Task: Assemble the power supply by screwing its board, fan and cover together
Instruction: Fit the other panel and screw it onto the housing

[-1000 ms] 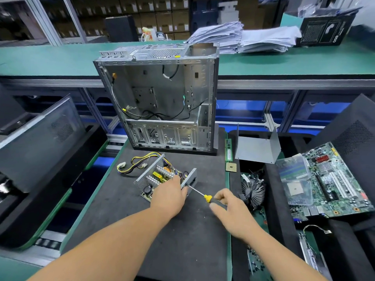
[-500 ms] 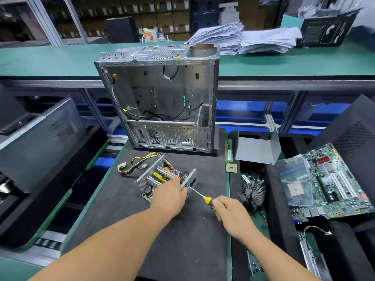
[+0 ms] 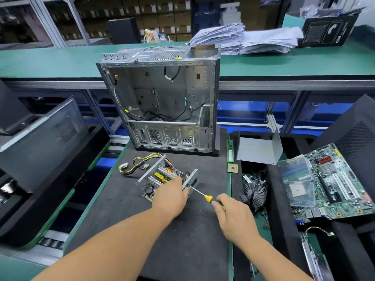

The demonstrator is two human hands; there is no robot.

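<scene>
The supply (image 3: pixel 162 180) lies open on the worktop (image 3: pixel 182 230), just in front of the case (image 3: pixel 162 98), its cables (image 3: pixel 136 164) trailing toward the case's left. The left hand (image 3: pixel 170 196) rests on its near end, fingers curled over the edge, steadying it. The right hand (image 3: pixel 233 216) grips the screwdriver (image 3: pixel 199 193), tip at the supply's right wall. It looks stiff, fairly light, with fragile board parts; I judge the metal walls the safest hold.
</scene>
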